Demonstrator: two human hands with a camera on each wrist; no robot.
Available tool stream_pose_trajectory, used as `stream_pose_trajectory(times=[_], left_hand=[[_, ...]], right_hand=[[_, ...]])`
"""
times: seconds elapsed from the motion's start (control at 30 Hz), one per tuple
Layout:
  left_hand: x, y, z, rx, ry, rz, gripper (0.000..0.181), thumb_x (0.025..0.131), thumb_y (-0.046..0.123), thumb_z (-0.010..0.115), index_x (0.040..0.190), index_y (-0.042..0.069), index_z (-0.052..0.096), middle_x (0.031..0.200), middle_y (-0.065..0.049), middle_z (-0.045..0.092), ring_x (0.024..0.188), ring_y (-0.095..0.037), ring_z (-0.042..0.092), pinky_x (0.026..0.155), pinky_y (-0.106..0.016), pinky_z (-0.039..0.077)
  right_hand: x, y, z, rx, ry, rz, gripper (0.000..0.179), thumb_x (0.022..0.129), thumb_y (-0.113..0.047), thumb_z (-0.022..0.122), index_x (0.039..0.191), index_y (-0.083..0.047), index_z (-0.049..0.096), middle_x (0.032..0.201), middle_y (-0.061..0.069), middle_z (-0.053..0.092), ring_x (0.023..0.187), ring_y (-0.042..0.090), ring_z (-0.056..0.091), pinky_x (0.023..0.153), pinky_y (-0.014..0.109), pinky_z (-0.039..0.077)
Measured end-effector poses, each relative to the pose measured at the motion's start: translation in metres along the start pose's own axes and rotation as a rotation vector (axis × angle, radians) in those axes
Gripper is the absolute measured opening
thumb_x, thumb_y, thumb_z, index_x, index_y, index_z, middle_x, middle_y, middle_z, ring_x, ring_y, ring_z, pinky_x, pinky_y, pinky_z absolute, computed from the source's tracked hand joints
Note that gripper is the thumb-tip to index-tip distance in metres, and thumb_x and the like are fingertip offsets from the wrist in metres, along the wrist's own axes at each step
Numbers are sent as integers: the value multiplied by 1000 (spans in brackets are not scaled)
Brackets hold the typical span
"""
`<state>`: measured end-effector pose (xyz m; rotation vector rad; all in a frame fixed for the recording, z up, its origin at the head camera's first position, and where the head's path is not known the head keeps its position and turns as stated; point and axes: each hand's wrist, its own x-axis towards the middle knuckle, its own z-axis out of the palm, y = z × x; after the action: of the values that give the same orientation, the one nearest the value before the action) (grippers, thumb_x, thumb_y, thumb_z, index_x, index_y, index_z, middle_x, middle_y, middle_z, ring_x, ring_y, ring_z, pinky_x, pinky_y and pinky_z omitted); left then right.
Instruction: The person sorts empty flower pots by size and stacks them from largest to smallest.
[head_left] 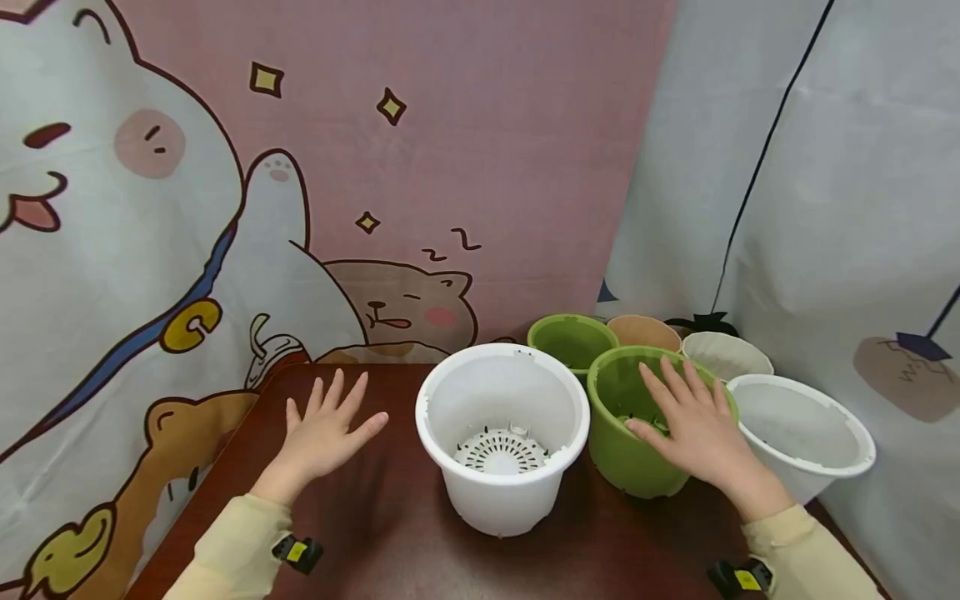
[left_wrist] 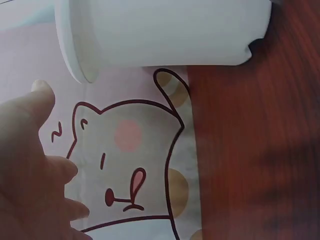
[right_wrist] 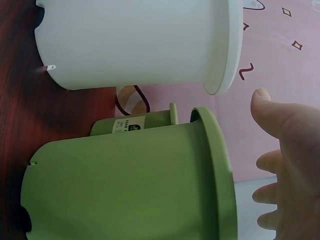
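Note:
A white plastic flowerpot [head_left: 502, 500] with a slotted bottom stands upright in the middle of the table. To its left, my left hand [head_left: 318, 437] hovers with fingers spread, touching nothing; the left wrist view shows its thumb [left_wrist: 42, 95] near the white pot's rim. My right hand [head_left: 697, 429] is held above a green flowerpot [head_left: 626, 458], its fingers spread and straight. In the right wrist view this hand is apart from the green pot's rim [right_wrist: 220, 165]. Something small and green lies inside that pot.
Behind stand a second green pot [head_left: 558, 342], a peach pot [head_left: 645, 332] and a cream pot [head_left: 726, 357]. Another white pot [head_left: 802, 425] is at the right, by the hanging cloth [head_left: 847, 275]. The table [head_left: 375, 517] is dark reddish wood, with a printed cloth [head_left: 487, 167] behind.

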<state>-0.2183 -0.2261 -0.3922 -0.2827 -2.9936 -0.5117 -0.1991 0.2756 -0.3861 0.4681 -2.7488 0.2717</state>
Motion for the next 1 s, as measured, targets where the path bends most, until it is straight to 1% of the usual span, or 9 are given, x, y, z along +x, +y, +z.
stream_pose_trajectory(times=[0.13, 0.27, 0.4, 0.47, 0.57, 0.7, 0.87, 0.93, 1.0], left_hand=[[3, 5, -4, -26, 10, 19, 86, 95, 70, 41, 159, 16, 24, 162, -22, 12, 145, -51, 3, 107, -79, -6], [6, 13, -8, -71, 22, 48, 84, 96, 68, 42, 159, 15, 24, 161, -22, 16, 145, -50, 9, 110, -77, 4], [8, 22, -11, -156, 26, 66, 85, 96, 66, 45, 158, 12, 24, 160, -23, 20, 144, -49, 17, 110, -75, 18], [10, 26, -11, -205, 17, 69, 86, 96, 65, 46, 159, 11, 22, 160, -21, 21, 144, -47, 19, 109, -75, 22], [13, 31, -11, -270, 4, 75, 88, 96, 64, 48, 158, 8, 20, 161, -18, 21, 145, -42, 20, 111, -70, 24], [17, 36, -11, -314, 6, 88, 91, 95, 63, 51, 157, 4, 22, 159, -19, 26, 144, -40, 25, 114, -64, 27], [19, 42, -10, -376, 1, 62, 90, 94, 60, 56, 156, 3, 25, 152, -23, 38, 131, -41, 46, 106, -59, 43], [20, 45, -9, -425, -10, 44, 88, 94, 57, 59, 156, 3, 27, 148, -24, 43, 125, -40, 54, 99, -54, 51], [21, 47, -8, -489, -27, 20, 84, 94, 52, 62, 155, 4, 29, 144, -25, 47, 120, -38, 58, 90, -49, 57]], right_hand=[[2, 1, -4, 12, 36, -7, 83, 92, -52, 64, 152, -3, 35, 151, 32, 30, 141, 54, 16, 108, 78, 8], [2, 1, -9, 32, 58, -2, 83, 92, -51, 65, 151, -1, 36, 152, 32, 30, 142, 53, 16, 110, 77, 5], [2, 2, -12, 43, 82, 6, 84, 90, -51, 67, 150, 1, 38, 150, 32, 33, 140, 53, 20, 111, 75, 9], [2, 4, -12, 51, 93, 13, 85, 89, -50, 69, 149, 2, 38, 149, 33, 34, 140, 53, 21, 111, 74, 11], [1, 5, -13, 64, 110, 25, 86, 89, -48, 71, 148, 4, 38, 147, 34, 36, 140, 53, 23, 112, 72, 15], [0, 7, -13, 85, 156, 29, 84, 87, -44, 73, 146, 6, 41, 144, 34, 40, 137, 52, 29, 113, 68, 21], [-3, 9, -13, 101, 192, 38, 82, 87, -41, 75, 146, 6, 41, 142, 32, 44, 134, 51, 35, 113, 62, 27], [-4, 11, -13, 106, 192, 47, 82, 87, -40, 75, 146, 6, 41, 142, 32, 44, 133, 51, 36, 113, 61, 27], [-5, 12, -13, 111, 192, 54, 81, 88, -39, 75, 146, 6, 41, 142, 32, 44, 132, 51, 37, 112, 61, 28]])
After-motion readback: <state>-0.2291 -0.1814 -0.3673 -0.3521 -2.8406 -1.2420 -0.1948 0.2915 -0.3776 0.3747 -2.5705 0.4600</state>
